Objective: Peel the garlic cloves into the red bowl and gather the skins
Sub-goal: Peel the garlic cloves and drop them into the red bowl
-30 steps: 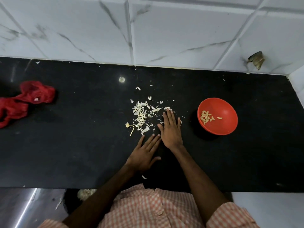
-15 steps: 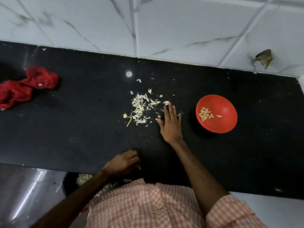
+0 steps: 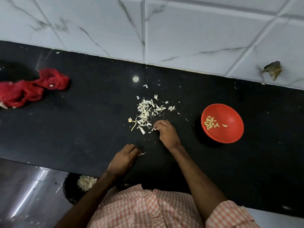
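Observation:
A loose pile of pale garlic skins (image 3: 146,112) lies on the black counter (image 3: 82,129), with a garlic stem (image 3: 133,124) at its left edge. The red bowl (image 3: 230,112) with several peeled cloves (image 3: 211,123) stands to the right. My right hand (image 3: 166,133) rests at the pile's near-right edge, fingers curled and pinching a few skins. My left hand (image 3: 123,159) lies on the counter nearer to me, fingers curled on a single skin (image 3: 142,153).
A red mesh bag (image 3: 31,88) lies at the far left of the counter. Below the counter's front edge a dark bin (image 3: 72,188) holds more skins. A white marble-tiled wall (image 3: 164,30) backs the counter. Stray skin bits dot the counter behind the pile.
My right hand pulled back from flat at the pile's right to curled at its near edge. My left hand came back up from the counter's edge onto the counter.

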Demonstrator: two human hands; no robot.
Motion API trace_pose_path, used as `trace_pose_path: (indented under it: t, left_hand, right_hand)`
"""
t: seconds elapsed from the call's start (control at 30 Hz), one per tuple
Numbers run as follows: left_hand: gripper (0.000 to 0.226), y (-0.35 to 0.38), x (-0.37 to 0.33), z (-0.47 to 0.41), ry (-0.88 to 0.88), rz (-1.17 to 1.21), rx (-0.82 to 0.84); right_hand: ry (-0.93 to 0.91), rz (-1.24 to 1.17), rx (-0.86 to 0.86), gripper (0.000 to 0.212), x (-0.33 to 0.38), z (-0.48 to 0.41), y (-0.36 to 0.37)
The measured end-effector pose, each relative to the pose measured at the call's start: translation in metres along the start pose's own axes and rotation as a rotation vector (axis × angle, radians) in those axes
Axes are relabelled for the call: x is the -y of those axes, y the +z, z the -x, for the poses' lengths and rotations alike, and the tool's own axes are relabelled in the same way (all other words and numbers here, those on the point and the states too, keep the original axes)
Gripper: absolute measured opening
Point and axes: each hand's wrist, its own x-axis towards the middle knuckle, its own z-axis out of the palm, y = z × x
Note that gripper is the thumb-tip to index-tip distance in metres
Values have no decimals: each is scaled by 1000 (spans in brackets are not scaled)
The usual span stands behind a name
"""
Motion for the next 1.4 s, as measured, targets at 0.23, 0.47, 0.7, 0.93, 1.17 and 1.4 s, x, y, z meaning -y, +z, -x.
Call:
trace_pose_path:
  t: [0.23, 0.47, 0.7, 0.93, 1.17, 1.4]
  left_hand:
    - [30, -9, 1, -30, 85, -261, 170]
    - [45, -33, 23, -47, -161, -189, 434]
    - [20, -47, 41, -60, -353, 74, 203]
    - [30, -65, 61, -88, -430, 223, -35]
    - [25, -55, 83, -108, -476, 282, -108]
    - [15, -35, 75, -125, -476, 397, -131]
  right_hand:
    - [227, -165, -12, 38, 9, -48, 1]
    - [15, -14, 191, 53, 27, -28, 26]
    - [300, -89, -109, 19, 23, -48, 5]
    - [397, -191, -224, 5, 26, -63, -2]
    - [390, -148, -197, 22, 23, -65, -6]
    - [264, 30, -158, 30, 28, -29, -4]
